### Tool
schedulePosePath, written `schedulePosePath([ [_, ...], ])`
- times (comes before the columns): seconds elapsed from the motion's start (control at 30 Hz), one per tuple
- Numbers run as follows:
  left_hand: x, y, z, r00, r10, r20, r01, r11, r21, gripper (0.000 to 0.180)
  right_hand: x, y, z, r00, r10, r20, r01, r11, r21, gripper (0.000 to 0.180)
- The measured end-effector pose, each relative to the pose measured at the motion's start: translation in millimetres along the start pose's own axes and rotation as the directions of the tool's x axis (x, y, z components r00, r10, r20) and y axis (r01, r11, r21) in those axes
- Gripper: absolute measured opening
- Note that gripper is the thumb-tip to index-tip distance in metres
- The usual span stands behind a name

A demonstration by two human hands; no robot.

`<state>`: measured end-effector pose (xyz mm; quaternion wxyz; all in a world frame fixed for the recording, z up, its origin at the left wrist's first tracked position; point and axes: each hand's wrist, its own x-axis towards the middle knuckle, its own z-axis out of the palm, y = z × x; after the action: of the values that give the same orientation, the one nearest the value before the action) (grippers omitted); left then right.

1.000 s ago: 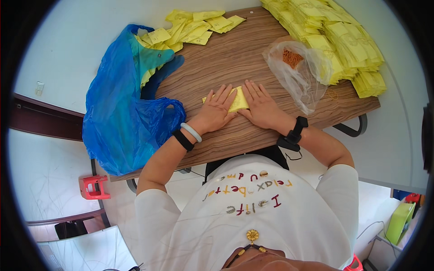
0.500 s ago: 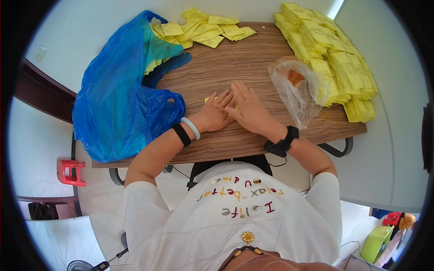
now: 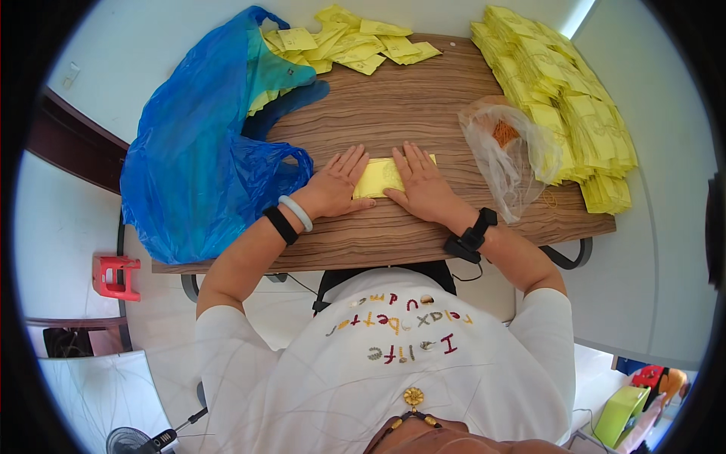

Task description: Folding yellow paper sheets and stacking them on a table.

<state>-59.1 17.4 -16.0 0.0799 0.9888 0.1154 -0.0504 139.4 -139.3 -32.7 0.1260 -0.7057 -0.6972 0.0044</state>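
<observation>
A yellow packet (image 3: 378, 178) lies flat on the wooden table, between my two hands. My left hand (image 3: 336, 185) rests palm down over its left end, fingers stretched out and thumb along the near edge. On the packet's right part lies my right hand (image 3: 425, 185), also flat with straight fingers; a corner of the packet shows past its fingertips. Whether more than one packet lies under the hands cannot be made out. Left of my left hand bulges a large blue plastic bag (image 3: 197, 166), with yellow packets showing at its mouth.
Loose yellow packets (image 3: 352, 41) are heaped at the table's back edge. Bundled yellow packets (image 3: 567, 98) are stacked along the right side. A clear plastic bag (image 3: 514, 166) with orange rubber bands (image 3: 504, 135) sits before them. A red stool (image 3: 117, 278) stands on the floor at left.
My hands were overlapping above the packet. They have moved apart to either side and now lie flat on it, leaving its middle uncovered. The view has shifted slightly.
</observation>
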Motion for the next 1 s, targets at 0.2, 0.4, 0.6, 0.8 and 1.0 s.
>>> schedulePosePath([
  [0.2, -9, 40, -87, 0.996, 0.03, -0.087, -0.05, 0.968, -0.245, 0.07, -3, 4, 8, 1.0, -0.002, -0.02, 0.001, 1.0, -0.015, 0.08],
  [0.4, -38, 145, -187, 0.573, 0.389, -0.722, -0.811, 0.397, -0.43, 0.032, -13, 0, 7, 0.989, -0.044, -0.14, 0.052, 0.997, 0.055, 0.081],
  [0.6, -80, 207, -209, 0.5, 0.289, -0.817, -0.76, -0.307, -0.573, 0.03, -11, 16, 4, 0.999, 0.016, -0.045, -0.015, 1.0, 0.013, 0.079],
  [0.8, -123, 171, -230, 0.422, 0.301, -0.855, -0.779, -0.361, -0.512, 0.032, -13, 9, 3, 0.999, -0.016, -0.04, 0.019, 0.997, 0.072, 0.081],
  [1.0, -107, 193, -236, 0.169, 0.059, -0.984, -0.8, -0.575, -0.172, 0.038, -16, 12, -2, 0.999, 0.004, -0.037, -0.001, 0.996, 0.086, 0.081],
])
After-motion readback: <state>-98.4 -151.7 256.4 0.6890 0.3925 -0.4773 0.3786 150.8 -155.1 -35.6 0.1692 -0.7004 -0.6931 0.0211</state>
